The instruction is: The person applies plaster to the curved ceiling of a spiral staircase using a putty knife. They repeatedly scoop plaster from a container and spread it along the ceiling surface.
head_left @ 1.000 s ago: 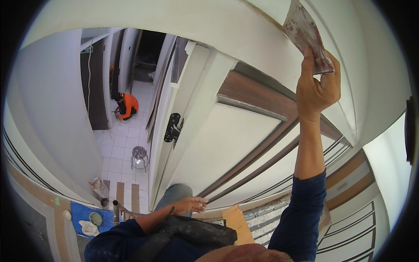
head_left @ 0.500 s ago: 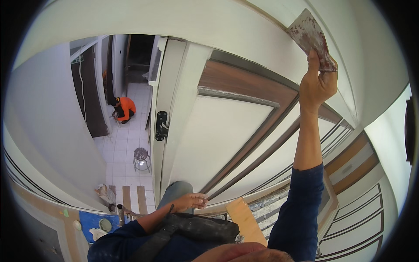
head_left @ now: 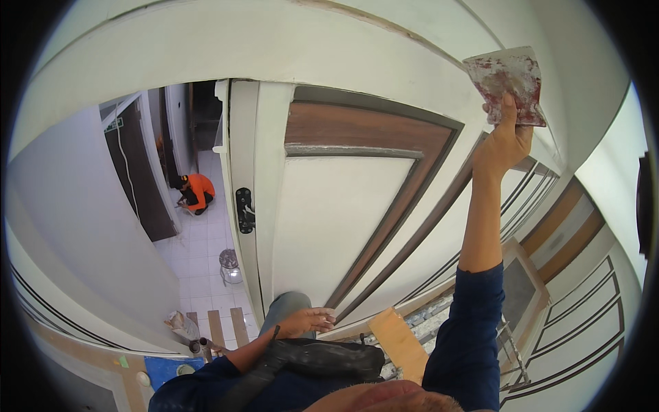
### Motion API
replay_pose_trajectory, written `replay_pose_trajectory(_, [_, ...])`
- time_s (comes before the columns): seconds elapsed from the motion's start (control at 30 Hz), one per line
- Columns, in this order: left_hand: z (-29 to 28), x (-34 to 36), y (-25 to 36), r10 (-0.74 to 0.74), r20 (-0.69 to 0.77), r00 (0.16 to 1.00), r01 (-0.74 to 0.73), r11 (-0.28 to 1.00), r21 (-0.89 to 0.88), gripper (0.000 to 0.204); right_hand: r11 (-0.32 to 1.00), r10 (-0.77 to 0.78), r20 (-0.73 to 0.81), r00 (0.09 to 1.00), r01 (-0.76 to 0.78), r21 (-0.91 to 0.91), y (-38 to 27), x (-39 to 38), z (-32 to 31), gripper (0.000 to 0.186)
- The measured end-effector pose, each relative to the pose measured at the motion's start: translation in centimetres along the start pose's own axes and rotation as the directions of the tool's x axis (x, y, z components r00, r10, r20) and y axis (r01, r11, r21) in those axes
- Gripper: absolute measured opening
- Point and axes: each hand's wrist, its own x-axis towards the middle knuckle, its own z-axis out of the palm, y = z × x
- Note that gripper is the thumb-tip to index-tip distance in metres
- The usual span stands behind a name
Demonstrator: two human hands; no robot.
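Raised at the upper right, my right hand (head_left: 506,145) is closed on a wide putty scraper (head_left: 511,72), its thumb pressed on the face. Whitish and dark red smears cover the scraper's flat plate. It is up by the cream wall band (head_left: 405,58) above the door; I cannot tell whether it touches. Low in the middle, my left hand (head_left: 307,321) hangs in front of my body, fingers loosely stretched out, with nothing visible in them. Near it stands the cream door (head_left: 343,213) with brown and grey moulding and a black handle plate (head_left: 245,210).
An orange-topped person (head_left: 199,191) crouches in the tiled corridor at the left. A round metal-framed stool (head_left: 230,266) stands on those tiles. Below are wooden planks (head_left: 216,328), a blue sheet (head_left: 163,371) and a yellowish board (head_left: 400,343). A metal frame (head_left: 511,353) shows at the lower right.
The scraper has turned from a slant to nearly upright, its broad face now toward me. My view has shifted, showing more wall above the door. My left hand's fingers look straighter.
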Motion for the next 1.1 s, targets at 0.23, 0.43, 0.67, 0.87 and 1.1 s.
replay_pose_trajectory(0.23, [-0.6, 0.3, -0.5, 0.009, 0.036, 0.999, -0.008, 1.0, -0.009, 0.045, 0.667, 0.528, 0.193, 0.827, -0.544, 0.508, 0.2, -4.7, -7.5, 0.033])
replay_pose_trajectory(0.43, [2.6, -1.4, 2.1, -0.012, -0.101, 0.995, 0.02, 0.997, 0.081, 0.039, 0.424, 0.816, 0.119, 0.565, -0.726, 0.542, -3.1, -16.3, -20.5, 0.03])
replay_pose_trajectory(0.67, [5.8, 3.7, -0.5, -0.06, -0.029, 0.998, 0.066, 0.884, 0.462, 0.046, 0.139, 0.982, -0.182, 0.051, -0.846, 0.515, -7.2, -40.5, -30.6, 0.041])
replay_pose_trajectory(0.87, [5.8, 6.1, -4.9, -0.089, -0.232, 0.969, 0.174, 0.91, 0.377, 0.033, -0.148, 0.931, -0.222, -0.29, -0.855, 0.497, -10.5, -47.7, -28.6, 0.035])
replay_pose_trajectory(1.1, [6.0, 5.5, -5.2, -0.097, -0.442, 0.892, 0.204, 0.958, 0.201, 0.032, -0.19, 0.891, -0.4, 0.214, -0.624, -0.757, -11.2, -51.7, -44.0, 0.034])
